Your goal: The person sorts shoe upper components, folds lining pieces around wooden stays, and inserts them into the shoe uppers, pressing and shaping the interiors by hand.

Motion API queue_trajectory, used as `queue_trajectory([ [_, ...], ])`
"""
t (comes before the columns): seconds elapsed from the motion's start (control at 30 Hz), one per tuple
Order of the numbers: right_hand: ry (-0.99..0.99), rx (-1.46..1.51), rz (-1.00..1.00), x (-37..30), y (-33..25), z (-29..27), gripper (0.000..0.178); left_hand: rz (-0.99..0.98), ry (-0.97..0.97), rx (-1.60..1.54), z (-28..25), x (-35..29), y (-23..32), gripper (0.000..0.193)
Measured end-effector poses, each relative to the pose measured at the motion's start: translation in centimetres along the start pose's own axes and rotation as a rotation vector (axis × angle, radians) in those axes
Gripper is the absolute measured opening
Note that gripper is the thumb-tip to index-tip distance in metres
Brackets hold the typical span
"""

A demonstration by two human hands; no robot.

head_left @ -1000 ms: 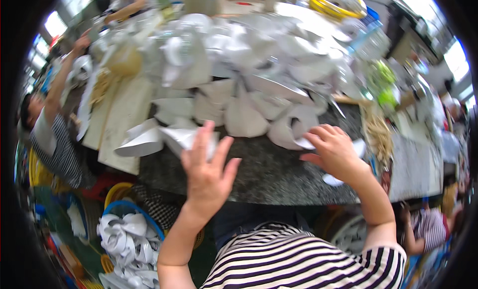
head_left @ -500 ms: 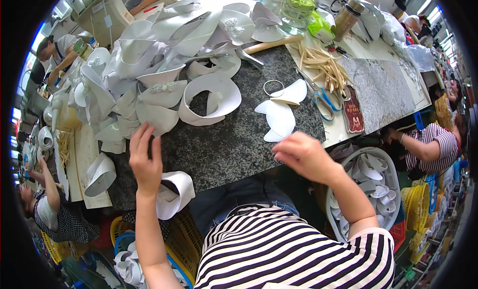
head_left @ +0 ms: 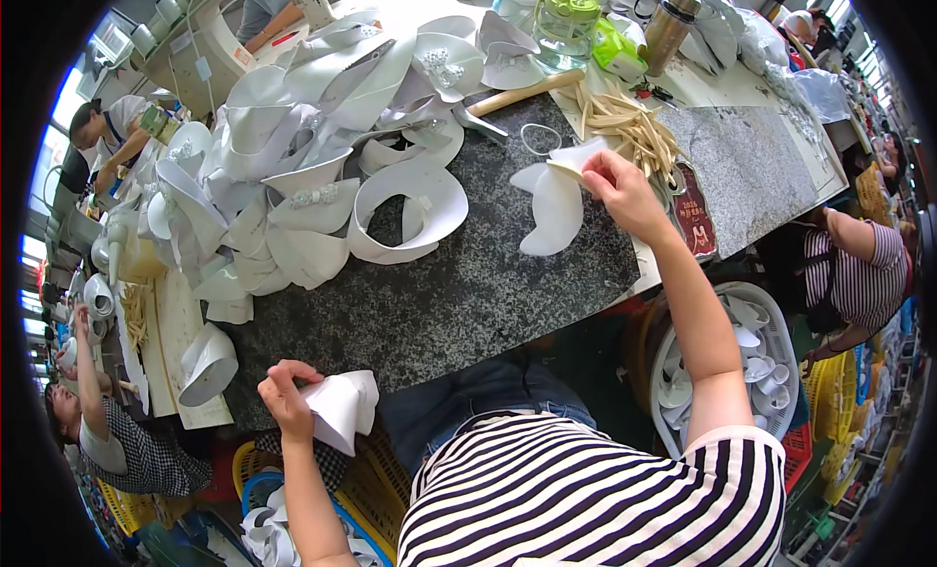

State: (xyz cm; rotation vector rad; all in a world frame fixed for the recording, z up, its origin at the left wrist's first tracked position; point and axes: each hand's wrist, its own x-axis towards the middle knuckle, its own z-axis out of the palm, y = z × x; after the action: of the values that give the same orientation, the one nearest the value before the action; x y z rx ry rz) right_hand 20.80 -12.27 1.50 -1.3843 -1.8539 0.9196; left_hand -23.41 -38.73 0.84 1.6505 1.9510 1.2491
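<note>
My left hand [head_left: 284,399] is down at the table's front left edge. Its curled fingers close on the rim of a white shoe upper [head_left: 344,411], which hangs partly over the edge. Farther right, my right hand [head_left: 625,194] pinches the end of a white, cream-lined shoe upper piece [head_left: 552,208] on the dark tabletop. Just beyond that piece lies a thin pale ring [head_left: 541,139]. A loop-shaped white upper [head_left: 444,198] rests between my hands, beside a big heap of white uppers [head_left: 283,128], some with beaded ornaments. My right hand and forearm hide the scissors.
A bundle of tan strips [head_left: 630,123] and a dark red card [head_left: 694,211] lie at the right. Behind stand a green-lidded bottle [head_left: 566,25] and a metal flask [head_left: 673,28]. A white basket of pieces [head_left: 776,323] sits below right. Co-workers are on both sides.
My left hand has come back from the heap to the upper at the front edge and gripped it. My right hand has reached farther away and pinched the cream-lined piece, shifting it slightly.
</note>
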Motion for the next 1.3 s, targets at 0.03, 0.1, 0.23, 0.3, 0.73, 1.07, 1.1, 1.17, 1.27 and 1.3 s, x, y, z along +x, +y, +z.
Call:
queue_trajectory([
  [0.03,0.003,0.0,0.001,-0.2,0.6,-0.2,0.011,-0.094,0.078,-0.077,0.0,0.1,-0.4,0.076],
  [0.1,-0.256,0.159,0.028,-1.0,1.4,-0.1,0.013,-0.198,0.203,-0.083,0.1,2.1,0.3,0.08],
  [0.23,-0.263,-0.135,-0.065,-3.3,-0.7,0.6,0.018,0.111,0.607,0.261,-3.6,10.0,2.9,0.08],
  [0.3,-0.233,-0.14,-0.069,-3.9,-0.7,1.1,0.018,0.209,0.833,0.318,-5.8,14.9,5.3,0.085],
  [0.73,-0.129,-0.281,-0.291,-4.5,0.7,-0.9,0.015,0.077,0.523,-0.197,-12.5,25.8,-4.9,0.058],
  [1.07,0.331,-0.733,0.067,7.4,8.5,-7.1,0.069,0.142,0.464,-0.002,-11.9,20.4,-3.1,0.049],
  [1.1,0.202,-0.677,0.131,8.3,8.7,-7.3,0.07,0.136,0.467,0.005,-11.2,19.4,-2.6,0.049],
  [1.17,0.056,-0.616,0.186,9.5,9.1,-7.4,0.071,0.159,0.356,0.321,-9.4,17.4,-1.4,0.043],
  [1.27,0.087,-0.538,0.113,9.6,8.7,-8.8,0.064,0.235,0.292,0.544,-8.1,14.9,-0.4,0.034],
  [1.3,0.097,-0.493,0.082,9.1,8.1,-9.6,0.062,0.264,0.275,0.546,-7.6,14.4,-0.5,0.034],
])
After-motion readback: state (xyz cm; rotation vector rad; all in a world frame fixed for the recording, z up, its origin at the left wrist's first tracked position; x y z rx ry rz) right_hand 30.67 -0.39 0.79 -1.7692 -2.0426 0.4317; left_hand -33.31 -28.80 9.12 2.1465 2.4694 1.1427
